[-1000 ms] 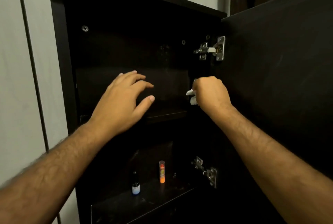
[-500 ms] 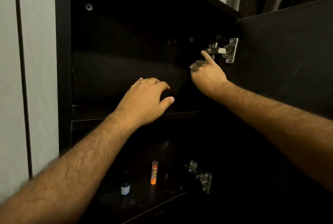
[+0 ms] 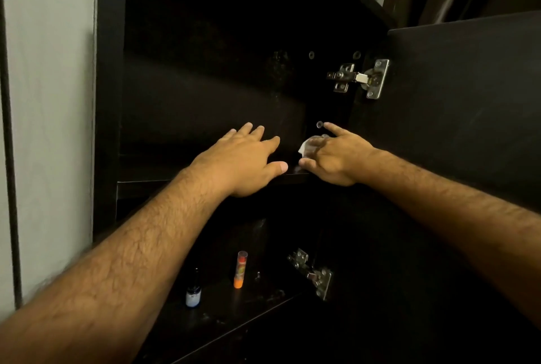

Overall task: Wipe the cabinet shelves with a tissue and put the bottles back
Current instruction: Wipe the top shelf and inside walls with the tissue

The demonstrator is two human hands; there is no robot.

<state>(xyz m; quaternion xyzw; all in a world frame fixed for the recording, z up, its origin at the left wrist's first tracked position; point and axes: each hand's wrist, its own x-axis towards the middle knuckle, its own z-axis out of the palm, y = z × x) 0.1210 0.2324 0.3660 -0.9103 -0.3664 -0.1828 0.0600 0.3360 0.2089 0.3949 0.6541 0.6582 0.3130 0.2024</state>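
A dark open cabinet fills the view. My right hand (image 3: 336, 156) presses a crumpled white tissue (image 3: 307, 147) against the right inner wall just above the upper shelf (image 3: 140, 185), its index finger pointing at a small round peg. Beside it my left hand (image 3: 243, 159) hovers over that shelf's front edge, fingers spread, holding nothing. On the lower shelf (image 3: 222, 322) stand a small dark bottle with a pale label (image 3: 193, 295) and an orange tube with a clear cap (image 3: 240, 270).
The cabinet door (image 3: 462, 106) stands open on the right, held by an upper metal hinge (image 3: 360, 78) and a lower hinge (image 3: 313, 274). A pale wall (image 3: 49, 100) lies left of the cabinet. A dark curtain hangs at the top right.
My right hand dropped with the tissue from the upper hinge down the side wall to just above the upper shelf. My left hand shifted slightly right along the shelf.
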